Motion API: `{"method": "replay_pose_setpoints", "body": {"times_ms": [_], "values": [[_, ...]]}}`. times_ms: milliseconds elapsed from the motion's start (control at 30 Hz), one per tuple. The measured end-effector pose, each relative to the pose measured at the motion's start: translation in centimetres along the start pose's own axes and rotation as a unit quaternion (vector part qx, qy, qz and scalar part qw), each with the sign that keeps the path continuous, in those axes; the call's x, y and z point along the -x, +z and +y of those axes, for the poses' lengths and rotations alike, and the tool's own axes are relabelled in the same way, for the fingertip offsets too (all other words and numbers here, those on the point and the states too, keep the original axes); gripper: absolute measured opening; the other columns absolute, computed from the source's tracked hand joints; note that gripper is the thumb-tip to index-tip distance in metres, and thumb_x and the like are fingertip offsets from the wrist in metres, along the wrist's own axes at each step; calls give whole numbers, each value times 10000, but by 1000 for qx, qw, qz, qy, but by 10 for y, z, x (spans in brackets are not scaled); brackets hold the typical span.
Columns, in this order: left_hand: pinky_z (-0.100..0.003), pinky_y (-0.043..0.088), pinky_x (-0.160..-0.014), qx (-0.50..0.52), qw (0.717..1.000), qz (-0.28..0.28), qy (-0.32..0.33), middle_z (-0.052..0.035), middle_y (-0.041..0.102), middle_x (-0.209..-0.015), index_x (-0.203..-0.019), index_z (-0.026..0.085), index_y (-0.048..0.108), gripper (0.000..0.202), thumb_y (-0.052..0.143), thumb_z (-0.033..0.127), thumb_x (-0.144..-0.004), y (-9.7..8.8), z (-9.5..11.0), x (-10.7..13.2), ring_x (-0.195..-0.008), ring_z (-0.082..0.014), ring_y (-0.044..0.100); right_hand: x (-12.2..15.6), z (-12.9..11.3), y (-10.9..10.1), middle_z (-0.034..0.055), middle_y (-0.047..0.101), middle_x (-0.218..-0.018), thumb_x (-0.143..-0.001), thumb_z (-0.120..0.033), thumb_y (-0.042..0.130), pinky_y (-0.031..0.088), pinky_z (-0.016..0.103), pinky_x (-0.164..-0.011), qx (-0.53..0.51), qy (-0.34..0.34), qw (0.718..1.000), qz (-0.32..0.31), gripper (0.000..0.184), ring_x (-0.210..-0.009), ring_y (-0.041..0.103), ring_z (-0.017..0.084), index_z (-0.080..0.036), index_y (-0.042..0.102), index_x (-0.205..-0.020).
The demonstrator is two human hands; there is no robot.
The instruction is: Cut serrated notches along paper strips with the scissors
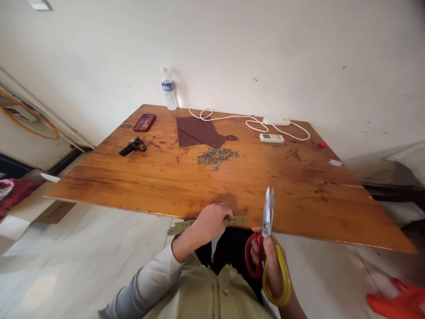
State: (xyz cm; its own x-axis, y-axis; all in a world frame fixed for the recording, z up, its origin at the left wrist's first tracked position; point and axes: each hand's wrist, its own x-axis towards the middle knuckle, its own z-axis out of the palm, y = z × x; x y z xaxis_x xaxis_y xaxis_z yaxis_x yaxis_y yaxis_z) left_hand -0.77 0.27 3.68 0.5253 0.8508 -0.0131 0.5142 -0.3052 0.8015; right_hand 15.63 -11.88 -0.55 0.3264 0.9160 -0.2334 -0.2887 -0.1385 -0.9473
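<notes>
My left hand (212,223) is closed around an olive-brown strip (239,219) at the table's front edge. One end sticks out to the right of the fingers, and the ragged other end shows left of the wrist; the middle is hidden by the hand. My right hand (270,259) grips scissors (266,217) with one red and one yellow handle loop. Their blades point up and stand slightly apart, to the right of the strip and not touching it. Farther in on the table lies a loose pile of small dry brownish clippings (216,156).
Behind the pile lie dark maroon sheets (197,132). A phone (144,122), a black strap-like item with keys (133,146) and a water bottle (169,91) are at the left. A white cord (229,117) and a remote (271,138) lie at the back right of the wooden table (299,204).
</notes>
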Motion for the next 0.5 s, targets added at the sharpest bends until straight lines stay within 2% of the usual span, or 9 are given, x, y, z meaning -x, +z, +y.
{"method": "replay_pose_setpoints", "body": {"times_ms": [67, 167, 300, 367, 433, 500], "values": [[-298, 472, -681, -50, 999, -12, 10, -46, 650, -650, -538, 233, 628, 308, 578, -55, -636, 5, 3, -5, -650, -218, 620, -2, -1, 0, -82, 453, -591, -865, -655, 663, 360, 177, -388, -5, -5, 1000, 5, 497, -439, 425, 79, -188, 642, -1033], [-311, 493, -704, -79, 996, 25, -15, -56, 644, -643, -524, 224, 610, 311, 622, -78, -593, 3, 1, -27, -661, -235, 639, -3, 1, 2, -81, 457, -595, -874, -637, 666, 362, 180, -395, -5, 3, 1000, 6, 476, -444, 426, 78, -188, 641, -1029], [-365, 495, -855, -117, 986, 90, -73, -125, 680, -760, -638, 194, 671, 263, 565, -31, -723, -19, -11, -67, -829, -283, 678, -4, 1, 9, -87, 444, -573, -850, -654, 682, 365, 180, -391, 8, 22, 1000, -4, 494, -438, 410, 79, -190, 637, -1015], [-381, 465, -924, -134, 980, 120, -88, -169, 697, -921, -767, 168, 717, 314, 486, -44, -764, -31, -15, -80, -984, -303, 663, -4, -1, 13, -90, 438, -561, -836, -670, 684, 374, 184, -382, 17, 28, 999, -14, 513, -430, 404, 80, -190, 633, -1009], [-364, 455, -925, -147, 970, 170, -88, -154, 693, -1037, -920, 180, 739, 351, 460, -6, -816, -40, -16, -81, -1034, -288, 643, -3, -2, 16, -90, 439, -551, -836, -672, 682, 373, 185, -365, 24, 35, 999, -22, 512, -420, 399, 83, -193, 629, -1009], [-320, 457, -876, -110, 968, 211, -77, -91, 698, -988, -938, 214, 737, 303, 510, 45, -829, -43, -15, -73, -944, -244, 645, -3, -1, 18, -94, 443, -540, -834, -670, 684, 353, 181, -336, 26, 40, 998, -31, 506, -397, 386, 82, -199, 621, -1009]]}}
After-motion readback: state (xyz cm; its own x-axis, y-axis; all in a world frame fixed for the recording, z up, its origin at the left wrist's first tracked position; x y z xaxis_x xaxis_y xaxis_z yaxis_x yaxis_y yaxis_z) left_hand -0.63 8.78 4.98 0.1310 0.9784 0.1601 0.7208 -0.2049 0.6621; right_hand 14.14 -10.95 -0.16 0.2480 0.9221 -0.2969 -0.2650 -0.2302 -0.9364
